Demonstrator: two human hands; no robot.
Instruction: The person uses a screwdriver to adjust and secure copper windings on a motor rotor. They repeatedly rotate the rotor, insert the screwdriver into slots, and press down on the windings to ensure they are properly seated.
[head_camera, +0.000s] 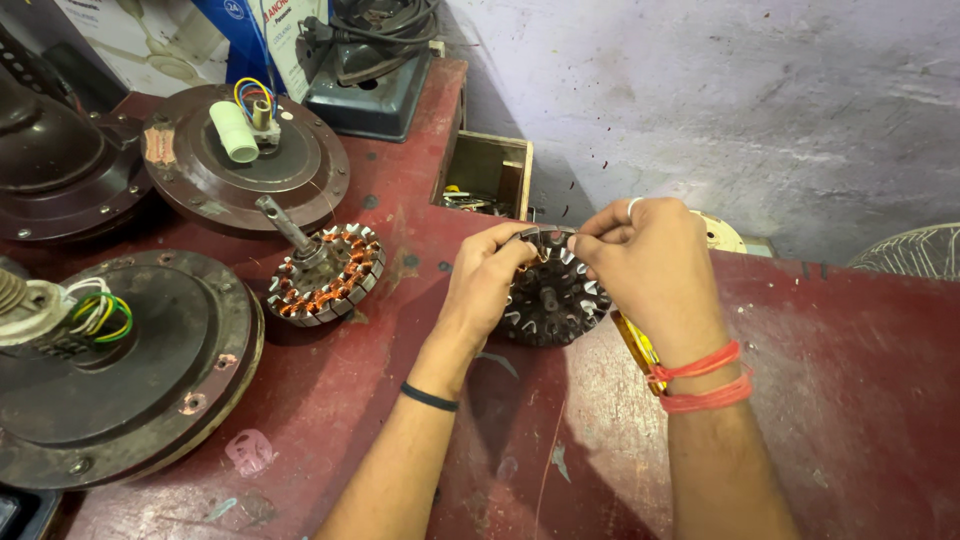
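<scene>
A dark round fan stator core (552, 300), with empty slots and a centre hole, stands tilted on the red workbench (820, 400). My left hand (483, 283) grips its left upper rim. My right hand (650, 262) pinches at the top rim, fingers closed on a slot edge; a ring and red thread wristband show. Under my right wrist lies a yellow-handled tool (636, 345), mostly hidden.
A wound stator (328, 272) with copper coils and a shaft lies to the left. Brown fan motor housings (245, 160) (110, 370) with coloured wires fill the left side. An open wooden box (487, 175) and a grey-blue machine (365, 85) stand behind.
</scene>
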